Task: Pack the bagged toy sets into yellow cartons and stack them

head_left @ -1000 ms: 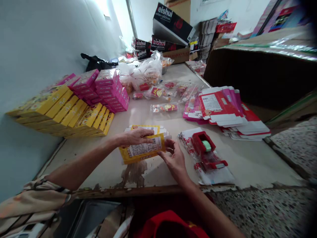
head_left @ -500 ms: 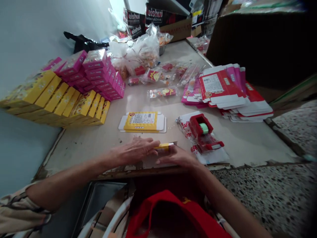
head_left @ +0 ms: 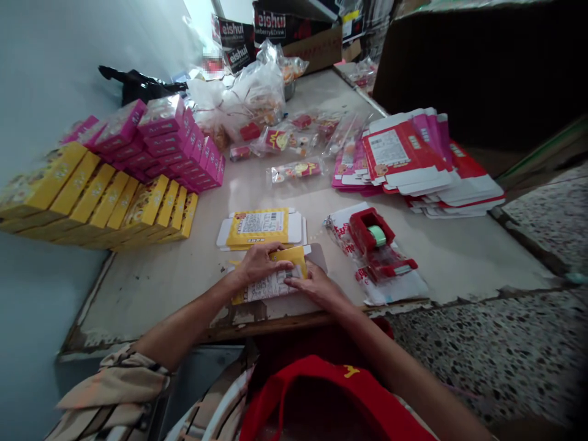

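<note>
A yellow carton point(head_left: 269, 288) with a printed white label lies at the front edge of the table, its white end flap standing out at the right. My left hand point(head_left: 260, 264) grips it from above, thumb stretched across the top. At the carton's right end, my right hand point(head_left: 318, 284) is closed on it, with fingers by the open flap; part of that end is hidden behind the hand. Just beyond lie more flat yellow cartons point(head_left: 257, 228), label side up.
Stacks of yellow boxes point(head_left: 98, 196) and pink boxes point(head_left: 169, 138) stand at the left. A red tape dispenser point(head_left: 372, 236) sits on a plastic bag point(head_left: 399, 291) to the right. Behind are wrapped packets point(head_left: 296, 171), flat red cartons point(head_left: 390, 153) and a big cardboard box point(head_left: 459, 79).
The carton in my hands has turned from its narrow edge to show its labelled face. My left hand has shifted slightly over it. The whole view has moved a little.
</note>
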Available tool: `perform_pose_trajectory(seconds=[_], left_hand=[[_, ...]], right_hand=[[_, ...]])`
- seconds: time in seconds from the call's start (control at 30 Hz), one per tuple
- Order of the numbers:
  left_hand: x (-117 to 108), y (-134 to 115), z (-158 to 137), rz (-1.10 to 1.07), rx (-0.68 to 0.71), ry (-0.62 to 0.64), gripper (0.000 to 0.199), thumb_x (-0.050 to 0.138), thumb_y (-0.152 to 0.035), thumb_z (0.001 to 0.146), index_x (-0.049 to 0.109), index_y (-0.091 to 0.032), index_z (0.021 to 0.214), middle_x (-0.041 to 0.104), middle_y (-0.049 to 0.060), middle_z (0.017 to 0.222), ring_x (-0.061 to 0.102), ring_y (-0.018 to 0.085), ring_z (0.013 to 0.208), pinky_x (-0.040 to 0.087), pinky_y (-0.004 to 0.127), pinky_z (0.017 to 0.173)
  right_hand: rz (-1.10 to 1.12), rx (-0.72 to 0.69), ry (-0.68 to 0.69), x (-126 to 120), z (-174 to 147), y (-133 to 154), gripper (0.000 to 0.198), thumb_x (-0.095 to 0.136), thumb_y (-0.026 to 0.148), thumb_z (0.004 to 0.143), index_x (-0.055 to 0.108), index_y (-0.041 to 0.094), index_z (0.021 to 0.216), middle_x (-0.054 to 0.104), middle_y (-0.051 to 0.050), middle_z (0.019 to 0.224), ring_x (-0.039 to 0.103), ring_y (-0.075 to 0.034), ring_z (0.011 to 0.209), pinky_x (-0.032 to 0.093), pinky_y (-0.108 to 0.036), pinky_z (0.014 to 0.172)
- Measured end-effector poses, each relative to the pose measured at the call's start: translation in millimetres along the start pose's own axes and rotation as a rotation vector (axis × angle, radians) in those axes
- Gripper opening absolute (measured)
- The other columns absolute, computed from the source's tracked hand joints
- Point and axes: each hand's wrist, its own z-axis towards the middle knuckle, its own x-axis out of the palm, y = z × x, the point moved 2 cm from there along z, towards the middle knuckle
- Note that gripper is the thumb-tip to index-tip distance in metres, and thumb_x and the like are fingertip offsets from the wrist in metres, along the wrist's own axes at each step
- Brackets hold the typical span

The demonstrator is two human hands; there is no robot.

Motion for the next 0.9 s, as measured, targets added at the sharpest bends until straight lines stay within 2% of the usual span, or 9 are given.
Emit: perform_pose_trajectory(seconds=[0.13, 0.2, 0.27, 0.37, 0.43, 0.57, 0.67, 0.8, 0.9], left_hand=[[-20.0, -8.5, 11.6, -0.033, 0.021, -0.015, 0.044, 0.073, -0.061, 0.082, 0.074, -0.018, 0.085, 0.074, 0.0, 0.077, 0.065, 0.018, 0.074, 0.045, 0.026, 0.068], [-34.2, -19.8, 9.3, -0.101, -0.047, -0.153, 0.042, 0.075, -0.059, 0.081, 0.075, -0.018, 0.091, 0.074, 0.001, 0.081, 0.065, 0.018, 0.074, 0.046, 0.026, 0.067], [-43.8, -34.1, 2.8, -0.284, -0.132, -0.337, 0.042, 0.074, -0.058, 0.084, 0.073, -0.018, 0.096, 0.074, 0.002, 0.085, 0.065, 0.017, 0.073, 0.048, 0.025, 0.065], [-39.3, -56.6, -11.5, -0.706, -0.196, -0.483, 0.045, 0.068, -0.059, 0.089, 0.068, -0.017, 0.103, 0.075, 0.004, 0.09, 0.067, 0.016, 0.071, 0.052, 0.024, 0.061], [-28.7, -67.3, -23.9, -0.887, -0.221, -0.541, 0.045, 0.066, -0.059, 0.091, 0.065, -0.017, 0.108, 0.076, 0.005, 0.093, 0.07, 0.017, 0.073, 0.056, 0.025, 0.064], [-16.4, -75.6, -53.1, -0.672, -0.268, -0.707, 0.037, 0.071, -0.053, 0.09, 0.065, -0.017, 0.096, 0.075, 0.004, 0.088, 0.071, 0.016, 0.076, 0.057, 0.023, 0.067], [-20.4, -81.6, -67.5, -0.729, -0.264, -0.755, 0.042, 0.077, -0.047, 0.087, 0.059, -0.02, 0.113, 0.076, 0.003, 0.087, 0.072, 0.016, 0.071, 0.058, 0.023, 0.063], [-38.3, -91.2, -72.7, -0.92, -0.161, -0.78, 0.069, 0.074, -0.043, 0.091, 0.04, -0.027, 0.149, 0.079, 0.006, 0.1, 0.075, 0.017, 0.069, 0.059, 0.023, 0.057], [-42.6, -87.0, -77.3, -0.966, -0.106, -0.642, 0.068, 0.068, -0.043, 0.094, 0.042, -0.03, 0.155, 0.073, 0.01, 0.128, 0.077, 0.021, 0.085, 0.064, 0.026, 0.064]], right_hand=[[-0.074, -0.1, -0.275, -4.4, -9.8, 4.4, 0.054, 0.08, 0.04, 0.077, 0.064, 0.02, 0.124, 0.073, -0.009, 0.119, 0.069, -0.029, 0.108, 0.056, -0.043, 0.094], [-0.171, -0.25, -0.547, -9.2, -20.7, 15.8, 0.069, 0.087, 0.042, 0.072, 0.059, 0.021, 0.132, 0.064, -0.013, 0.135, 0.061, -0.032, 0.125, 0.05, -0.048, 0.106], [-0.192, -0.341, -0.703, -9.7, -26.7, 29.9, 0.094, 0.094, 0.042, 0.064, 0.049, 0.023, 0.144, 0.051, -0.016, 0.149, 0.05, -0.034, 0.138, 0.044, -0.052, 0.114], [0.104, -0.285, -0.499, 0.9, -18.6, 48.1, 0.115, 0.094, 0.044, 0.063, 0.027, 0.028, 0.155, 0.049, -0.016, 0.151, 0.061, -0.032, 0.127, 0.056, -0.05, 0.102], [0.303, -0.256, -0.318, 11.1, -12.3, 57.7, 0.1, 0.091, 0.041, 0.07, 0.032, 0.029, 0.15, 0.061, -0.012, 0.138, 0.07, -0.028, 0.111, 0.062, -0.044, 0.09], [0.344, -0.288, -0.273, 19.3, -19.2, 68.5, 0.051, 0.081, 0.035, 0.083, 0.053, 0.027, 0.125, 0.074, -0.005, 0.119, 0.073, -0.025, 0.105, 0.063, -0.037, 0.089], [0.341, -0.234, -0.199, 19.5, -30.6, 75.6, 0.044, 0.071, 0.04, 0.093, 0.054, 0.028, 0.131, 0.073, -0.007, 0.126, 0.073, -0.026, 0.108, 0.064, -0.039, 0.088], [0.238, -0.216, -0.203, 18.4, -38.1, 89.0, 0.059, 0.065, 0.048, 0.097, 0.046, 0.031, 0.149, 0.069, -0.009, 0.138, 0.071, -0.029, 0.116, 0.064, -0.043, 0.089], [0.155, -0.196, -0.157, 17.2, -39.5, 91.5, 0.087, 0.069, 0.048, 0.094, 0.02, 0.038, 0.165, 0.058, -0.008, 0.153, 0.066, -0.031, 0.123, 0.061, -0.046, 0.097]])
